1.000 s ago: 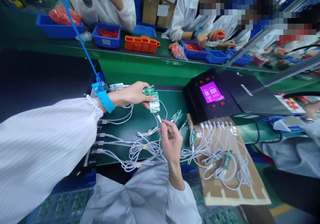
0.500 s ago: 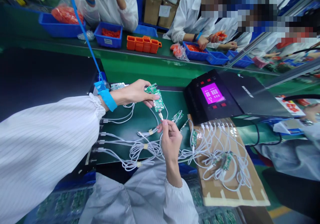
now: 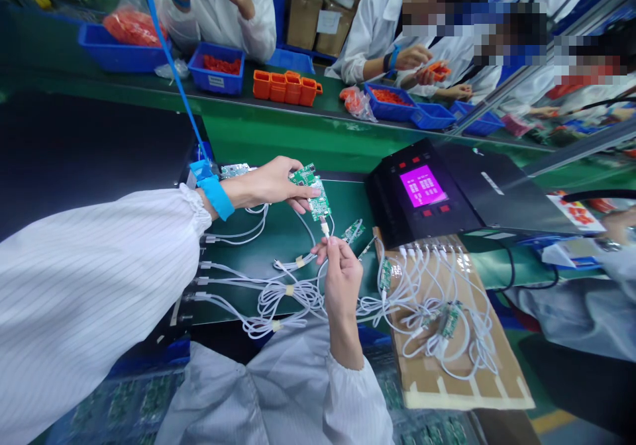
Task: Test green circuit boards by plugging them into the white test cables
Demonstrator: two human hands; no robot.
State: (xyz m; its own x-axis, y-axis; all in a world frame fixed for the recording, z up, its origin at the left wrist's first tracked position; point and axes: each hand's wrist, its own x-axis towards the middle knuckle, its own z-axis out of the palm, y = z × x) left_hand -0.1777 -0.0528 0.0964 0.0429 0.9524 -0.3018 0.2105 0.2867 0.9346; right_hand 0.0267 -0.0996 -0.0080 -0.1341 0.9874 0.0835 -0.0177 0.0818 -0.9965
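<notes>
Between thumb and fingers, my left hand (image 3: 283, 183) grips a green circuit board (image 3: 319, 201) above the bench. A blue wrist strap (image 3: 217, 195) circles that wrist. My right hand (image 3: 342, 276) pinches the white plug of a cable (image 3: 325, 227) just below the board. The plug's metal tip is at the board's lower edge; how deeply it sits in the socket I cannot tell. Another green board (image 3: 352, 232) lies on the bench right of the plug. Bundled white cables (image 3: 289, 293) lie left of my right hand.
A black test box (image 3: 422, 190) with a lit magenta screen stands at right. Cables run from it over a cardboard sheet (image 3: 417, 379) to several boards. Blue bins (image 3: 218, 84) and orange cases (image 3: 285, 89) line the far bench, where co-workers in white coats handle parts.
The board and both hands have shifted very slightly right. More of the plug's metal tip shows below the board. Across the bench, a co-worker's hand has risen from a bin towards an orange part.
</notes>
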